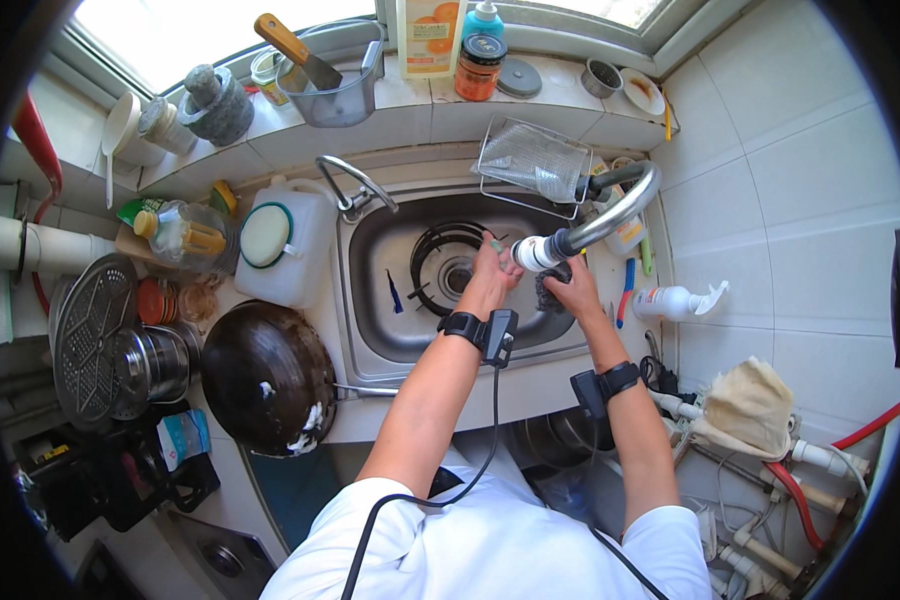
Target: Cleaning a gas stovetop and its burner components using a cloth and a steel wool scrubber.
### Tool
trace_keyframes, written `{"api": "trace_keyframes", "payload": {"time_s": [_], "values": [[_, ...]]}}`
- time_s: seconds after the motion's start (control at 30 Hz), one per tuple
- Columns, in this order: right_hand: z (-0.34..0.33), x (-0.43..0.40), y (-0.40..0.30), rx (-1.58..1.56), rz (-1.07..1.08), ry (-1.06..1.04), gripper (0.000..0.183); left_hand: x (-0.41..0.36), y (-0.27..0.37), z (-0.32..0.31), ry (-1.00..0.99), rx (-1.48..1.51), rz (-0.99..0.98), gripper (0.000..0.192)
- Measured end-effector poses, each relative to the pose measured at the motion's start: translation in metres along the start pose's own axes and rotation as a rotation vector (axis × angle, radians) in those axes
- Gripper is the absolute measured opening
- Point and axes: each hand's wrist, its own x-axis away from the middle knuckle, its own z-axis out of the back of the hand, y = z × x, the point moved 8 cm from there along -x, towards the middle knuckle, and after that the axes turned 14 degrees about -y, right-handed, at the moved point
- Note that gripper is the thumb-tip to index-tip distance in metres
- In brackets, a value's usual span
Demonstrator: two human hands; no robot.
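Note:
My left hand [493, 264] is over the stainless steel sink [367, 330], palm turned toward the faucet head. A small pale green patch [501, 255] shows at its palm; whether it is gripped is unclear. In my right hand [576, 289] is a dark grey scouring pad [551, 291], just right of the white faucet nozzle [538, 253]. Black ring-shaped pan supports [422, 262] from a gas stove lie around the drain [457, 277], partly hidden by my left hand and forearm. A dark blue strip [394, 291] lies on the sink floor.
The curved chrome faucet [619, 214] arches in from the right, beside a wire rack [536, 161]. Left of the sink are a blackened wok [266, 375] and a plastic jug [311, 244]. A spray bottle [667, 302] lies at right. Cables run along both arms.

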Motion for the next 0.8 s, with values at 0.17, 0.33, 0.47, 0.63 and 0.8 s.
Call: {"api": "trace_keyframes", "payload": {"time_s": [0.17,0.33,0.47,0.63,0.8], "values": [[0.001,0.005,0.014,-0.078,-0.002,0.07,0.063,0.031,-0.006,-0.044,-0.318,0.15,-0.051,0.032],[-0.004,0.004,0.031,-0.24,0.006,0.131,0.054,0.032,0.005,-0.046,-0.43,-0.035,-0.064,0.014],[-0.003,0.007,0.034,-0.348,-0.06,0.179,0.05,0.022,0.007,-0.032,-0.37,-0.184,-0.064,0.02],[-0.01,0.01,0.029,-0.418,-0.089,0.19,0.043,0.009,0.008,-0.009,-0.142,-0.223,0.07,0.011],[-0.006,0.025,0.054,-0.444,-0.14,0.215,0.042,0.037,-0.014,-0.035,0.009,-0.29,0.051,0.037]]}}
